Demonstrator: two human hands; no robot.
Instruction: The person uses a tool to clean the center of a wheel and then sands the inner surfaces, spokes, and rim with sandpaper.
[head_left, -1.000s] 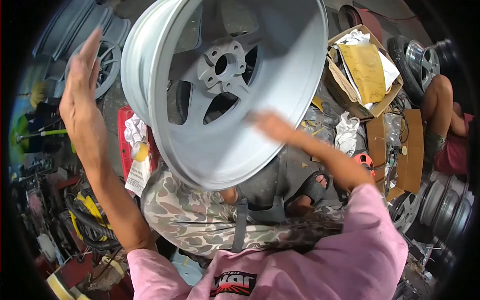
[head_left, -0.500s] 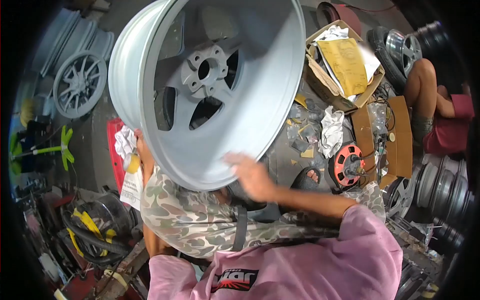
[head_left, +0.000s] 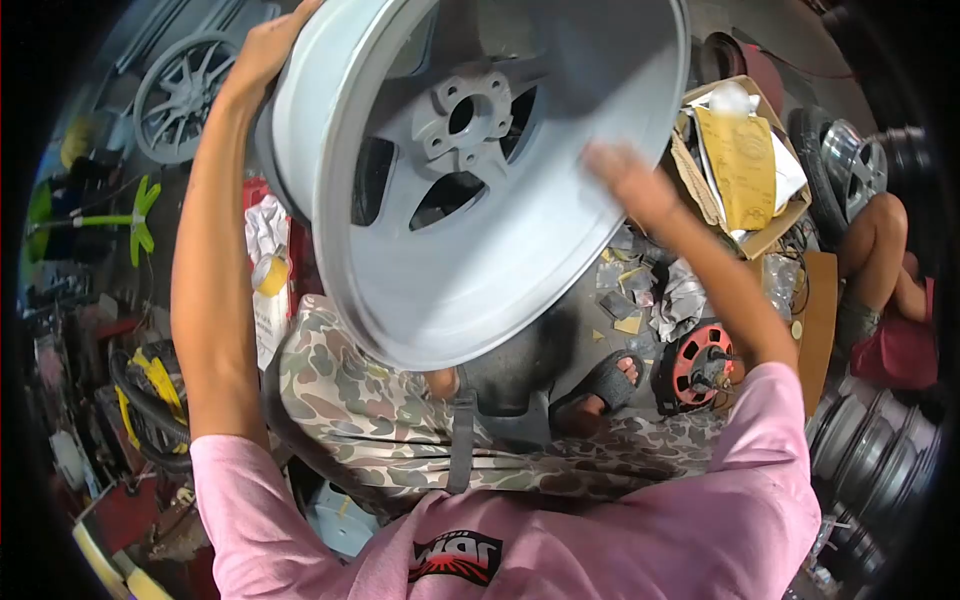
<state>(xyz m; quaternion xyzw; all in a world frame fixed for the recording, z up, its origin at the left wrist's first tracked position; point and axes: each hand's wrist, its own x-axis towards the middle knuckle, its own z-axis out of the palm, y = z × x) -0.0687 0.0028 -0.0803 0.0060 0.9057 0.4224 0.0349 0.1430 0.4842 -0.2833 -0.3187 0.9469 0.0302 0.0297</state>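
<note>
Over on the far left, a green stand (head_left: 120,225) and a spoked wheel (head_left: 185,90) lie on the floor. Next comes the person's left hand (head_left: 262,50), up high. Its fingers curl over the outer edge of the big grey wheel rim (head_left: 470,200) and grip it — that looks like what keeps the rim from tipping away. The arm is stretched long to reach that top edge.

Below the arm, a roll of yellow tape (head_left: 271,275) and a white rag (head_left: 266,225) sit on a red tray (head_left: 250,195) by the rim's left edge.

The rim itself fills the middle. It is tilted, with its open back facing the person, so the hub and its bolt holes show. Its lower edge seems to rest on the lap, on the camouflage trousers (head_left: 380,410) — a soft place to prop a heavy thing.

The right hand (head_left: 625,180) is at the rim's right edge, inside the wide barrel. It is blurred, so I cannot tell if the fingers are open or closed, or whether they hold anything.

Further right, a cardboard box (head_left: 745,160) full of papers sits on the floor, with a red cord reel (head_left: 700,365) lower down. At the far right another person (head_left: 890,270) sits beside more shiny rims (head_left: 880,440).
</note>
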